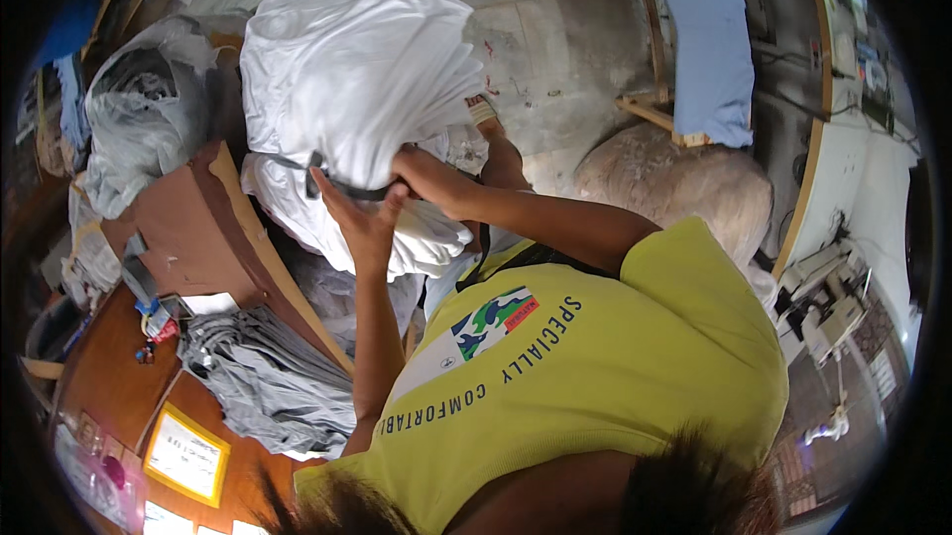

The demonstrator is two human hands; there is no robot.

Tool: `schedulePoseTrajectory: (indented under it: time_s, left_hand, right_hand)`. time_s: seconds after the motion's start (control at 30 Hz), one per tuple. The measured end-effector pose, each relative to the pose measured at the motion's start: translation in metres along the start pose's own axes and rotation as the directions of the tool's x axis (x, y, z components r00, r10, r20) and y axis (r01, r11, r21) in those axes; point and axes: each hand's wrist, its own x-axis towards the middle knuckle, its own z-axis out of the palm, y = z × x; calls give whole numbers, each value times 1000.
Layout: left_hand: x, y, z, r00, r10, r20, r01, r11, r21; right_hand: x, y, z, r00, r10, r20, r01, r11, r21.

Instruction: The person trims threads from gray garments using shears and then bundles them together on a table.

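Note:
A large bundle of white fabric pieces (pixel 347 64) stands ahead of me, gathered at its waist by a dark cloth strip (pixel 363 192). Its lower ends (pixel 426 242) flare out below the strip. My left hand (pixel 365 223) is against the bundle's near side, thumb and forefinger spread wide across the strip. At the strip's right end, my right hand (pixel 421 176) is closed, with its fingertips partly hidden in the white folds. The strip seems to be in that grip.
To the left stand a brown box-like panel (pixel 183 237) and a grey plastic bag (pixel 149 99). Grey folded cloth (pixel 268 366) lies on a wooden table (pixel 109 356). A large wrapped sack (pixel 679 183) and hanging blue fabric (pixel 704 39) are at right.

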Motion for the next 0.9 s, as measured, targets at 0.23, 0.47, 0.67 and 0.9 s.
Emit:
schedulePoseTrajectory:
  time_s: [0.23, 0.47, 0.67, 0.9]
  left_hand:
    - [5, 36, -5, 980, 165, -110, -101, 892, 441]
    - [8, 33, -11, 994, 105, -33, -91, 954, 285]
    - [5, 35, -39, 999, -27, 43, 12, 950, 311]
    - [-17, 62, -92, 999, 13, 36, -22, 957, 288]
  right_hand:
    - [-8, -13, 7, 996, 12, 88, -58, 839, 542]
    - [25, 99, 15, 965, 211, 156, -171, 55, 984]
    - [119, 145, 0, 921, 379, 97, -180, 191, 965]
    - [128, 143, -26, 879, 472, 67, -308, 456, 835]
